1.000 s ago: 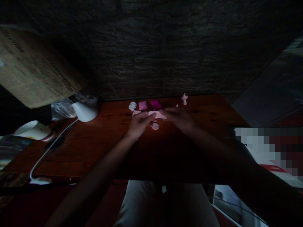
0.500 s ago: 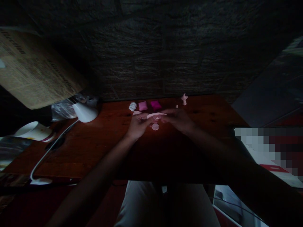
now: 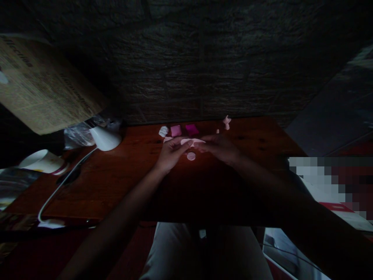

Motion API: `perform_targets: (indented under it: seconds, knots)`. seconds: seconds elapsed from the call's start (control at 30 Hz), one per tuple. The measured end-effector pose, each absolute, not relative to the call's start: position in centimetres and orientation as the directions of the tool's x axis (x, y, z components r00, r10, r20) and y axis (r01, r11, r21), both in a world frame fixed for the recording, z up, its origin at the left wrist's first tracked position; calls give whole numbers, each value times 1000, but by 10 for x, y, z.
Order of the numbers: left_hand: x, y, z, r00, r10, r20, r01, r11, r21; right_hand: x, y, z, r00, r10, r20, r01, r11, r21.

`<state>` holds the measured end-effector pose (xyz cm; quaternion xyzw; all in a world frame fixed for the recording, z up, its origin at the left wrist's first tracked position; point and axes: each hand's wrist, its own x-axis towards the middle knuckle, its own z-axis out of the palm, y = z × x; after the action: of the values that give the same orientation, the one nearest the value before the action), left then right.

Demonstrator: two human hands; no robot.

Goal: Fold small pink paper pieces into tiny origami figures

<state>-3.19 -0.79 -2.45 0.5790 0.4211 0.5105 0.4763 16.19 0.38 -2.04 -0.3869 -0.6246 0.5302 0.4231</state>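
Between my two hands is a flattened piece of pale pink modelling clay (image 3: 189,142). My left hand (image 3: 171,154) is closed on its left end, thumb on top. At the other end, my right hand (image 3: 220,148) pinches it with thumb and fingers. Just below lies a small round pale pink clay disc (image 3: 191,156) on the table. Behind the hands sit a white clay lump (image 3: 163,131), a pink clay block (image 3: 175,130) and a magenta clay block (image 3: 192,129). Another pale clay piece (image 3: 167,139) is partly hidden by my left hand.
A small pale pink clay figure (image 3: 227,122) stands at the back right of the wooden table (image 3: 116,179). On the left are a white lamp base (image 3: 106,139) with its cable, a tipped paper cup (image 3: 40,161) and a printed brown paper shade (image 3: 43,85). A dark brick wall rises behind.
The clay between my hands shows a flatter, fuller face now, and my thumbs have shifted slightly on it. The disc and the other pieces stay where they were.
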Motion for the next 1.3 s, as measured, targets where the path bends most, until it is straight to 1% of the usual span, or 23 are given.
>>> perform_targets:
  seconds: [0.17, 0.37, 0.47, 0.53, 0.67, 0.83, 1.07, 1.23, 1.3]
  knots:
    - [-32, -7, -24, 128, 970, 205, 19, -209, 978, 162, 4, -18, -363, 927, 98, 5, 106, -994]
    - [-32, -7, -27, 150, 973, 175, 6, -178, 984, 162, 2, -16, -357, 930, 84, 12, 94, -996]
    - [-33, -6, -27, 142, 972, 189, 19, -194, 981, 162, 2, -17, -358, 930, 83, -10, 85, -996]
    - [-34, -5, -27, 127, 972, 197, 28, -202, 979, 163, 3, -18, -340, 936, 95, -15, 95, -995]
    - [-35, -4, -27, 122, 974, 190, 47, -197, 979, 163, 4, -18, -314, 943, 107, 25, 121, -992]
    - [-35, -5, -28, 126, 977, 170, 7, -172, 985, 163, 5, -18, -303, 944, 131, -3, 136, -991]
    - [-33, -8, -26, 188, 974, 126, -41, -120, 992, 162, 2, -15, -283, 941, 187, 65, 213, -975]
    - [-34, -6, -27, 123, 982, 143, -14, -142, 990, 161, 2, -14, -316, 935, 159, 26, 177, -984]
    - [-34, -6, -27, 126, 982, 144, -17, -143, 990, 161, 3, -15, -322, 933, 161, 2, 171, -985]
